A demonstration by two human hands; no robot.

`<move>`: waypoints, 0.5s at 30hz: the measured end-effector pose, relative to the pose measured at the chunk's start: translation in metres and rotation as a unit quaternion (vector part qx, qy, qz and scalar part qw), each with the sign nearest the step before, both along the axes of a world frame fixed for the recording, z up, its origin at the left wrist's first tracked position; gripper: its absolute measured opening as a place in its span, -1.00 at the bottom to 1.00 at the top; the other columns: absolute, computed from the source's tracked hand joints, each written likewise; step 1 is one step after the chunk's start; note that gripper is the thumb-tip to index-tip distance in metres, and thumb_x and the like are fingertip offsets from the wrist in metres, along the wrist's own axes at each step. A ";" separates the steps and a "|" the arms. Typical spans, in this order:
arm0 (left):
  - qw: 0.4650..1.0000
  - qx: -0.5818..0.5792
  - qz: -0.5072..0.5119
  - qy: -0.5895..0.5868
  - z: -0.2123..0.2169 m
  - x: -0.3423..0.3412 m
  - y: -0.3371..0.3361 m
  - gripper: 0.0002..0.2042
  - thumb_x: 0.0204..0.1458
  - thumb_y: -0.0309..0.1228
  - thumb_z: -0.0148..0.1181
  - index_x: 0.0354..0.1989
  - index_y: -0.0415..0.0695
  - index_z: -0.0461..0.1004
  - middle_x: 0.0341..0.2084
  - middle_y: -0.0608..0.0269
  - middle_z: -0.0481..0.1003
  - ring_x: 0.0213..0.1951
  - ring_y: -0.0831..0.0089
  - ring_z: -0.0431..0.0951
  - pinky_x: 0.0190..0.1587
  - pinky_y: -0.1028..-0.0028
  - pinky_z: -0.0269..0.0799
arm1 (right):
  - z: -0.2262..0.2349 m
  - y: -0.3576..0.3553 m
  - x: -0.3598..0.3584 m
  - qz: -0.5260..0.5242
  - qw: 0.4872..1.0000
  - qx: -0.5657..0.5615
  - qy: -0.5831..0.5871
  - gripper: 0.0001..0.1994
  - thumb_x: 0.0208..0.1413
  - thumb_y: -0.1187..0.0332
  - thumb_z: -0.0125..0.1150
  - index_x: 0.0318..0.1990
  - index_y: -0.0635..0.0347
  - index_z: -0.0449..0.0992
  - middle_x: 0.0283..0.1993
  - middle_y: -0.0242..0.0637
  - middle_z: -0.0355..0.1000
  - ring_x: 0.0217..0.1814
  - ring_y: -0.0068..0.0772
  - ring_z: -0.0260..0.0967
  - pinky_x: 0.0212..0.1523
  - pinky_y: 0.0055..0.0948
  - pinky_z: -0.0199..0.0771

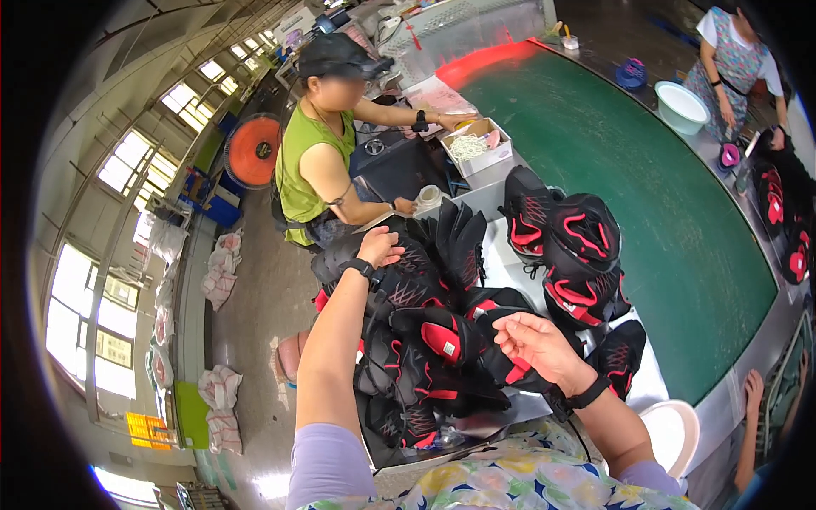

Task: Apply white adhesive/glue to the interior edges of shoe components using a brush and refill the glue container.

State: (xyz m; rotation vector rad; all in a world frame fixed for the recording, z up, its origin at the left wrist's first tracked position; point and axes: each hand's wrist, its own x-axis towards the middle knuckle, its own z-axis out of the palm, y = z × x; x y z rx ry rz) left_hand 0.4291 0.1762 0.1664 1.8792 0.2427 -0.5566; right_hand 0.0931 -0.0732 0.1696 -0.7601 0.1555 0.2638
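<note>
A heap of black shoe uppers with red trim [408, 361] lies in front of me on a white-topped work surface. Over the far left of this heap is my left hand [380, 247], its fingers slightly bent and apart, with nothing visible in them. My right hand [537, 346] hovers above the heap's right part, thumb and fingertips drawn together in a pinch; anything between them is too small to make out. Just beyond it, more black and red shoe uppers [582, 238] are stacked beside the green conveyor belt.
A person in a green top [319, 153] works at the far left, touching a white box of pale pieces [501, 155]. The green belt [680, 280] runs along the right. A white tub [671, 433] stands near my right forearm. Another person [733, 64] works across the belt.
</note>
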 end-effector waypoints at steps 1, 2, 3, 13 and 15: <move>1.000 0.000 0.007 -0.001 -0.002 0.005 -0.001 -0.38 0.05 -0.40 0.18 0.31 -0.10 0.10 -0.20 0.19 0.46 -0.34 0.34 0.61 -0.41 0.36 0.53 | -0.002 -0.004 0.006 0.007 1.000 0.000 -0.001 -0.76 0.32 0.28 0.04 -0.03 0.20 0.51 -0.24 -0.40 0.50 -0.28 -0.66 0.39 -0.20 -0.64 0.40; 1.000 0.006 0.008 -0.004 -0.004 0.009 -0.004 -0.38 0.05 -0.39 0.18 0.31 -0.10 0.10 -0.20 0.19 0.47 -0.36 0.35 0.61 -0.41 0.37 0.53 | -0.005 -0.009 0.010 0.008 1.000 -0.009 -0.007 -0.76 0.32 0.28 0.03 -0.03 0.20 0.50 -0.24 -0.40 0.50 -0.28 -0.66 0.39 -0.20 -0.64 0.41; 1.000 0.013 0.009 -0.007 -0.006 0.014 -0.006 -0.37 0.05 -0.39 0.18 0.31 -0.11 0.10 -0.20 0.20 0.47 -0.38 0.36 0.60 -0.42 0.37 0.53 | -0.006 -0.013 0.015 0.010 1.000 -0.017 -0.013 -0.77 0.32 0.29 0.03 -0.02 0.20 0.50 -0.24 -0.40 0.50 -0.28 -0.66 0.39 -0.19 -0.64 0.41; 1.000 -0.010 -0.014 -0.014 -0.009 0.033 0.002 -0.38 0.09 -0.37 0.18 0.31 -0.16 0.09 -0.21 0.21 0.46 -0.37 0.37 0.59 -0.39 0.37 0.51 | 0.032 -0.051 0.060 0.034 0.985 -0.163 -0.049 -0.74 0.33 0.27 0.00 -0.03 0.25 0.49 -0.23 -0.41 0.49 -0.28 -0.68 0.37 -0.19 -0.63 0.41; 0.999 -0.038 0.016 0.007 -0.006 0.040 0.015 -0.42 0.09 -0.37 0.18 0.29 -0.10 0.11 -0.19 0.20 0.45 -0.35 0.34 0.59 -0.38 0.33 0.52 | 0.043 -0.060 0.071 0.042 0.972 -0.222 -0.063 -0.75 0.32 0.26 0.01 -0.04 0.23 0.50 -0.24 -0.44 0.49 -0.30 -0.70 0.37 -0.22 -0.65 0.40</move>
